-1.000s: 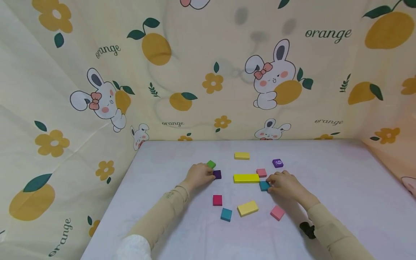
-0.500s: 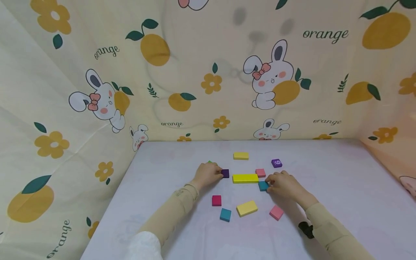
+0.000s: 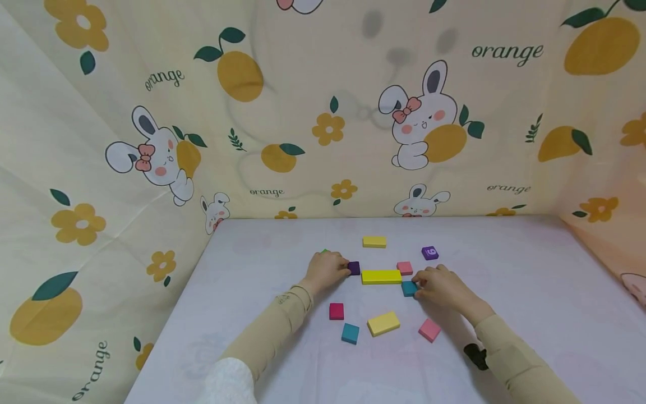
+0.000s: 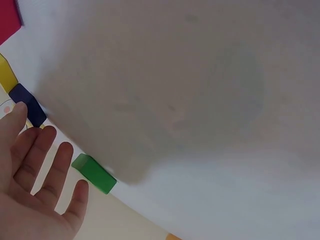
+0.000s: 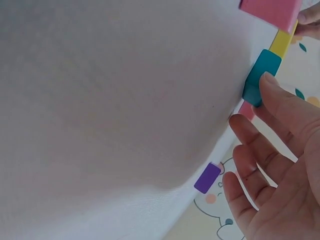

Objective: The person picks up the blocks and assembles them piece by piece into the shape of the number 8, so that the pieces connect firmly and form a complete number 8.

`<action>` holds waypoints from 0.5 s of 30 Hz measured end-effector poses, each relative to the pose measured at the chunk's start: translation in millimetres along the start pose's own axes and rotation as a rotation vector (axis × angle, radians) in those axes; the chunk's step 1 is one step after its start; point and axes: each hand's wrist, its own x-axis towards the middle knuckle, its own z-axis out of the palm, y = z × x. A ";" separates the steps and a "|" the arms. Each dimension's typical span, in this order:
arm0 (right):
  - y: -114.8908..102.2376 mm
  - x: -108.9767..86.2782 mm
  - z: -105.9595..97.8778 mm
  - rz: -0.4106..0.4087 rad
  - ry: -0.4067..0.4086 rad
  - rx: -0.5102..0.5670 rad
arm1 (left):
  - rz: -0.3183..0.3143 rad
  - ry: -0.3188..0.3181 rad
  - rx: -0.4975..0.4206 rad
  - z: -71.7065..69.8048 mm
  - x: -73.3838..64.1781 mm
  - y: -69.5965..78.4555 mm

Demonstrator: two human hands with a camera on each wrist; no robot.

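Note:
My left hand (image 3: 327,270) pinches a small dark purple block (image 3: 354,268) between thumb and fingers, right by the left end of a long yellow block (image 3: 381,277). At that bar's other end, my right hand (image 3: 445,287) holds a teal block (image 3: 409,288) by its right side, close to the bar's lower corner. A small pink block (image 3: 405,268) lies just behind it. The left wrist view has the thumb on the dark block (image 4: 28,105) and a green block (image 4: 94,173) beyond the fingers. In the right wrist view the thumb presses the teal block's (image 5: 262,75) face.
Nearer the person lie a red block (image 3: 336,311), a second teal block (image 3: 350,334), a pale yellow block (image 3: 383,324) and another pink block (image 3: 429,330). Farther back are a yellow block (image 3: 374,242) and a purple block (image 3: 430,253) with a white mark. A patterned cloth (image 3: 303,123) rises behind the table.
My left hand has slid the dark purple block rightward, from beside the green block to the long yellow block's left end, now largely covering the green one. The right hand has stayed in place.

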 end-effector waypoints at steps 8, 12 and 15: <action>-0.2 0.4 0.9 -0.008 0.000 -0.006 | -0.006 0.007 0.006 0.0 -0.1 2.5; 0.4 0.6 1.1 -0.005 0.002 -0.002 | -0.004 -0.005 0.013 -0.2 0.6 2.9; 0.8 0.9 0.7 -0.007 0.003 -0.002 | 0.008 -0.012 0.034 -0.1 1.3 3.3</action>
